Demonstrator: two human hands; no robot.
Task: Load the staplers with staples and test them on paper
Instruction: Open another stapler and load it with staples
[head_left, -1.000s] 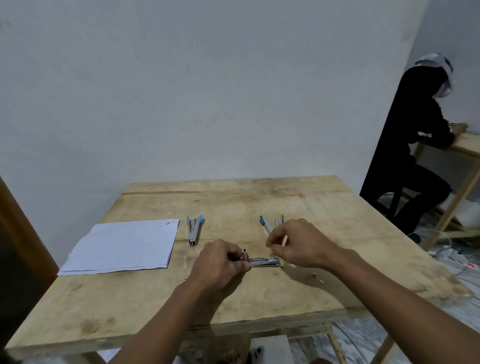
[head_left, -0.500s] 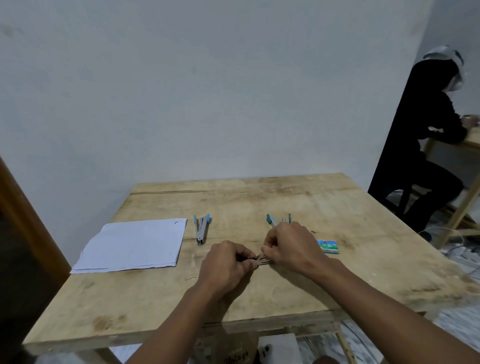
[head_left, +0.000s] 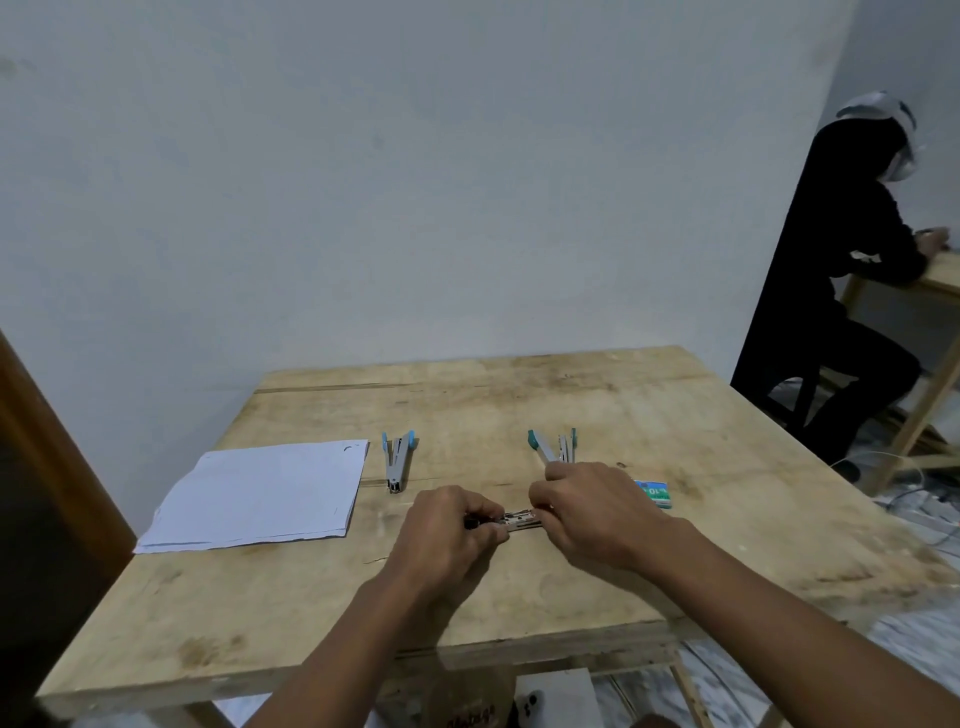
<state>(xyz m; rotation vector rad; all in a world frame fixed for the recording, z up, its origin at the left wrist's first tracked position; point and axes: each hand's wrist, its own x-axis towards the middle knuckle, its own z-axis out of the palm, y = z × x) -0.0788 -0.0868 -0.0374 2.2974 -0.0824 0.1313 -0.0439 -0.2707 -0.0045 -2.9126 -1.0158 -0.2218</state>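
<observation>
A small metal stapler (head_left: 519, 519) lies flat near the middle of the wooden table (head_left: 571, 405), held at both ends. My left hand (head_left: 449, 530) grips its left end with curled fingers. My right hand (head_left: 597, 512) pinches its right end. A grey stapler with blue tips (head_left: 397, 460) lies closed to the left, beside a stack of white paper (head_left: 260, 493). Another blue-tipped stapler (head_left: 553, 447) lies spread open just behind my right hand. A green and blue staple box (head_left: 655, 492) peeks out to the right of that hand.
A person in dark clothes (head_left: 841, 291) sits at another wooden table (head_left: 940, 275) at the far right. A brown door edge (head_left: 47, 467) stands at the left. Cables (head_left: 914, 499) lie on the floor to the right of the table.
My hands have drawn closer together along the metal stapler, so less of it shows. My right hand has shifted left, uncovering the staple box. The view has tilted a little.
</observation>
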